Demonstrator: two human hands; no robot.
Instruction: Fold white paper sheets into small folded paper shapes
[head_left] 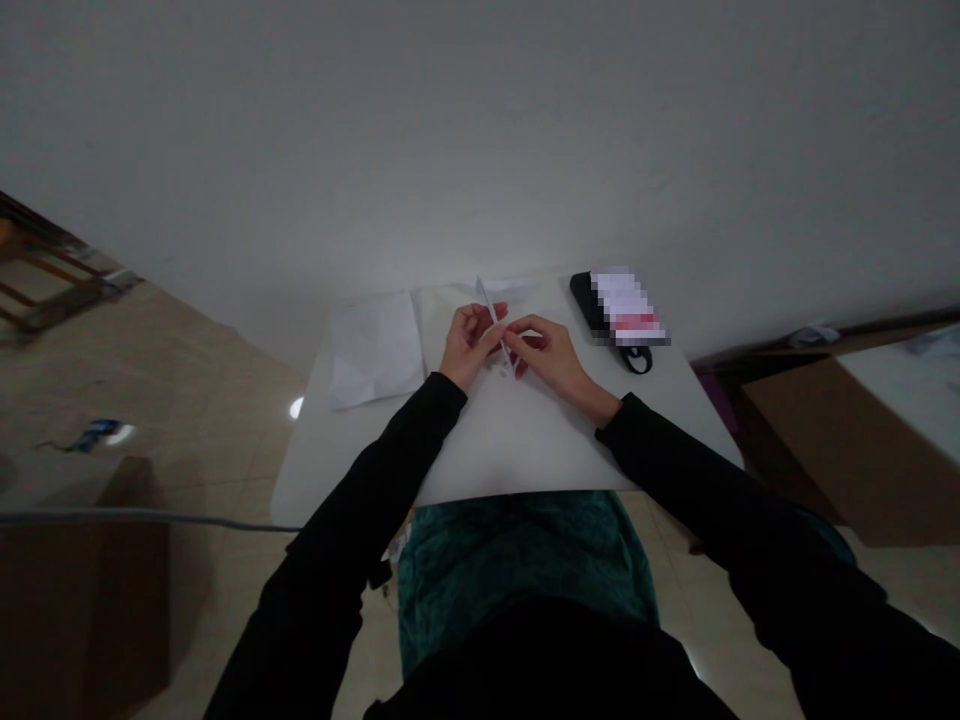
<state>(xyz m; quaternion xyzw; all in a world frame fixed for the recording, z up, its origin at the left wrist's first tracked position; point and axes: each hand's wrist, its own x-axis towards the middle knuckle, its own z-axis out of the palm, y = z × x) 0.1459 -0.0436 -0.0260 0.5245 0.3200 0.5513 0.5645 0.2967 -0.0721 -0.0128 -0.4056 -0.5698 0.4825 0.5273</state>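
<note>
The paper point(487, 300) is over the bench point(495, 450), between the left hand point(471, 345) and the right hand point(553, 357), both pinching it; in this dim view, its long axis seems to slant from far left to near right.

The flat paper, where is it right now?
In the head view, the flat paper lies on the left side of the table, to the left of the left hand and near the wall.
</note>
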